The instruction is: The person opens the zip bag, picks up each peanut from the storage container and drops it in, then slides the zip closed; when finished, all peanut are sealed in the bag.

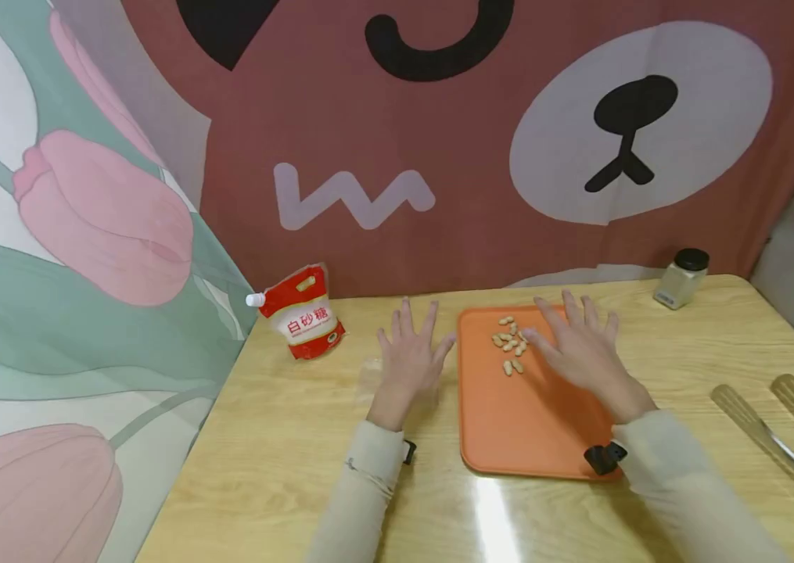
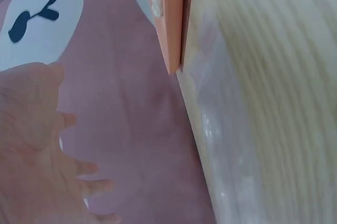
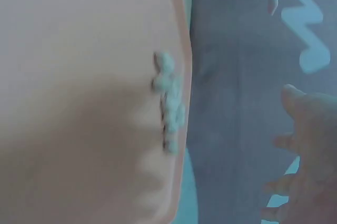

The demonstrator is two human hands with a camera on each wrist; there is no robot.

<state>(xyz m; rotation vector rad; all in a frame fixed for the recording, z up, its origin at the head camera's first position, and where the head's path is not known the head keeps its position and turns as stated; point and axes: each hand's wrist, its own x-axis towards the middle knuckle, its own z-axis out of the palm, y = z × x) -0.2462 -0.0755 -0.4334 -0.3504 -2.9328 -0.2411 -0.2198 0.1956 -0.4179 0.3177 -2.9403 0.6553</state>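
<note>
My left hand (image 1: 411, 360) hovers with fingers spread above a clear plastic bag (image 2: 226, 124) lying on the wooden table, left of an orange tray (image 1: 530, 430). Over the right part of that tray is my right hand (image 1: 587, 352), its fingers spread too, holding nothing. Several unshelled peanuts (image 1: 509, 342) lie in a loose cluster toward the tray's far end, just left of the right fingertips. In the right wrist view the peanuts (image 3: 169, 103) sit near the tray's rim, apart from the hand (image 3: 308, 155). The left hand (image 2: 42, 145) holds nothing either.
A red and white spouted sugar pouch (image 1: 307, 313) stands at the table's back left. At the back right is a clear jar (image 1: 681, 280) with a black lid. Two metal tongs or slotted utensils (image 1: 777, 446) lie along the right side. Printed cloth (image 1: 397, 258) hangs behind the table.
</note>
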